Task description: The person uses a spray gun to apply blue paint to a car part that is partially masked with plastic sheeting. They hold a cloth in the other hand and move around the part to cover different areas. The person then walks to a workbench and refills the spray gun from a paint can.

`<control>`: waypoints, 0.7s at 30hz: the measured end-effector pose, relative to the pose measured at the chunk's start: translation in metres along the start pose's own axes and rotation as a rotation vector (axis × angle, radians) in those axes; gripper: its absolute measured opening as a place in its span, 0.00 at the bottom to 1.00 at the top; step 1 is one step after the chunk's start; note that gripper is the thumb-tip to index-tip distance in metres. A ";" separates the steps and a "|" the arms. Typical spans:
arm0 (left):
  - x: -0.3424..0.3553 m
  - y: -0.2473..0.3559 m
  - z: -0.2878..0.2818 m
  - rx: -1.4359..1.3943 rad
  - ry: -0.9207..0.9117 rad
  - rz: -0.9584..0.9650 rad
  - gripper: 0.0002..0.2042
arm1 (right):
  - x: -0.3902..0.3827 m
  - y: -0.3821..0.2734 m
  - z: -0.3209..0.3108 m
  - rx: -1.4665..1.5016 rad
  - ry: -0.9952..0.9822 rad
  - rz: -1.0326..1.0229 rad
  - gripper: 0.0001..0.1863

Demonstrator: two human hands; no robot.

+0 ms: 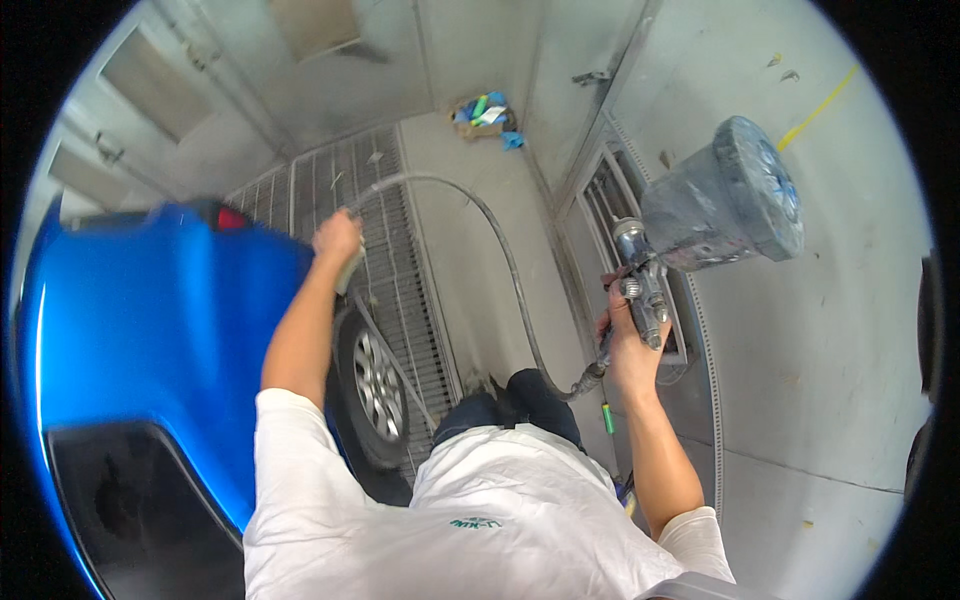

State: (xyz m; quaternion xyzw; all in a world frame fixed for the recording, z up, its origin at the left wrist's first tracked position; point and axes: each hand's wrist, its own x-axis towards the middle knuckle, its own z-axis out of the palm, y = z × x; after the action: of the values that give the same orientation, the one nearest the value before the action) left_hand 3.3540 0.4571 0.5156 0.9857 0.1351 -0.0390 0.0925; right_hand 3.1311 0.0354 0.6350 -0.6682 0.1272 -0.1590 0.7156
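Observation:
My right hand (632, 352) is wrapped round the handle of a paint spray gun (645, 285), held up at the right. A large grey, paint-stained cup (715, 205) sits on the gun and leans to the right. From the gun's handle an air hose (500, 235) loops up and over to my left hand (338, 237). That hand is closed on the hose, beside the rear of a blue car (160, 320). Something pale, perhaps a cloth, shows under the left hand; I cannot make out its kind. The fingers there are partly hidden and slightly blurred.
The car's wheel (375, 385) is below my left forearm, over a metal floor grating (400, 260). A cardboard box (482, 118) of colourful items stands by the far wall. Along the right wall (800, 370) is a vent (610, 195). A green object (608, 418) lies near my right elbow.

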 end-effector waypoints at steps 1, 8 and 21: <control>0.048 0.044 -0.022 0.003 0.073 0.044 0.20 | 0.036 -0.002 -0.001 -0.016 0.033 -0.005 0.16; 0.238 0.231 -0.148 0.044 0.452 0.278 0.16 | 0.248 -0.035 -0.021 0.087 -0.004 0.052 0.16; 0.335 0.348 -0.155 -0.982 0.072 0.531 0.26 | 0.549 0.042 0.308 0.178 -0.082 -0.142 0.27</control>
State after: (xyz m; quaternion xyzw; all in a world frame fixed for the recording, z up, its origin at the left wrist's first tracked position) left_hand 3.7791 0.2446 0.6934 0.8279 -0.1125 0.0866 0.5426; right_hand 3.7585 0.1012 0.6330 -0.6153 0.0354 -0.1926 0.7636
